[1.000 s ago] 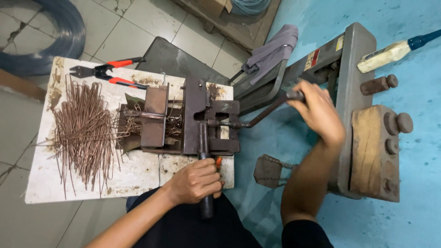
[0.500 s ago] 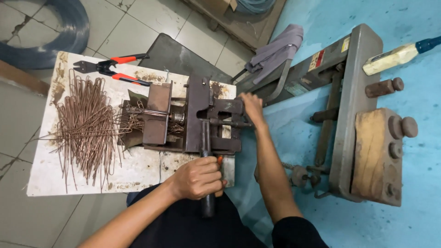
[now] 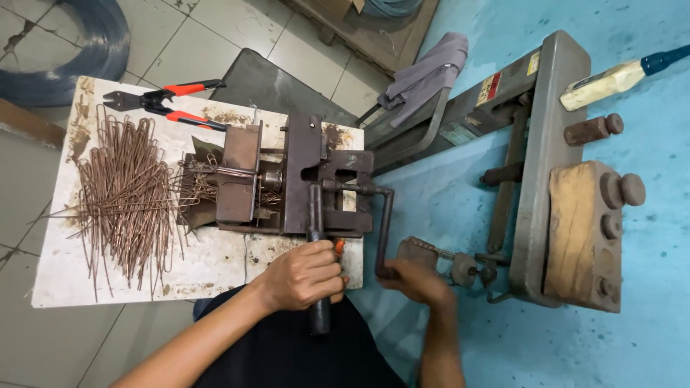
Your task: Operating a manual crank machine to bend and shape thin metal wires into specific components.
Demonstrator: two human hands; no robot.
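Two bare hands work one rusty bending machine (image 3: pixel 302 179) bolted to a stained white board (image 3: pixel 201 266). Farthest left on the floor lies one coil of dark wire (image 3: pixel 79 50), only partly in view. On the board's left part rests a loose heap of thin brown wire pieces (image 3: pixel 126 201), too many and too tangled to count, with a few more caught in the machine's left side. Above the heap lies one pair of cutters with red grips (image 3: pixel 162 100).

From the machine's middle one dark straight lever (image 3: pixel 316 237) runs down toward the person. The left hand (image 3: pixel 305 276) is wrapped fully round it, fingers curled tight, thumb side toward the machine, forearm coming up from the lower left.

To the right, one bent crank handle (image 3: pixel 384 223) drops from the machine's right side. The right hand (image 3: pixel 417 282) is closed round its lower end, knuckles up, forearm rising almost straight from the bottom edge.

Further right, on the blue floor, stands one long grey metal frame (image 3: pixel 550 144) with one grey cloth (image 3: pixel 428 72) draped at its far end, one wooden block (image 3: pixel 575 230) carrying three round pegs, and one pale-handled tool (image 3: pixel 611 75) beside it.
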